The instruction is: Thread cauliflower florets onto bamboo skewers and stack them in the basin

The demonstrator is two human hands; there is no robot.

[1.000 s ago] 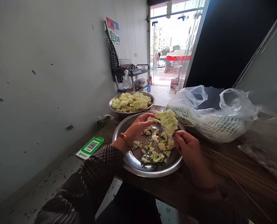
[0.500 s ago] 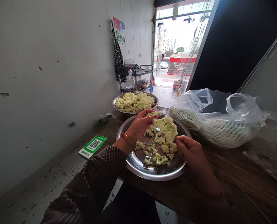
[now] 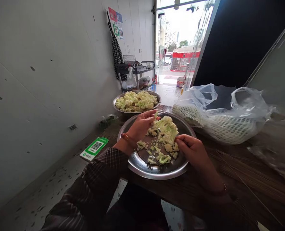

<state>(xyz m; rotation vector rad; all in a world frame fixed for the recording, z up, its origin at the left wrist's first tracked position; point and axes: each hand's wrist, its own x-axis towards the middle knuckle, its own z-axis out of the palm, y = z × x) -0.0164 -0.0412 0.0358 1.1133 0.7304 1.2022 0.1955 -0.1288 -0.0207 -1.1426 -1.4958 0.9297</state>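
Note:
A pale cauliflower piece [image 3: 166,129] with branching stems is held over a round steel basin [image 3: 154,175]. My left hand [image 3: 142,125] is closed on its stem end at the upper left. At the piece's lower right edge, my right hand [image 3: 190,147] is closed with thumb and fingers pinched against it; the fingertips are partly hidden. Under both hands, several small florets and crumbs lie on the basin floor, among them a greenish floret [image 3: 163,158] near the front.
Behind stands a second basin [image 3: 115,106] heaped with cauliflower florets [image 3: 137,100]. To the right, a clear plastic bag [image 3: 229,126] holds things in white foam netting. A green QR-code sign [image 3: 94,149] lies at the table's left edge beside the wall.
The view has shifted slightly, so the scene sits higher and further left. The stem end in my left hand has turned from lying sideways to pointing up. Both hands keep their hold.

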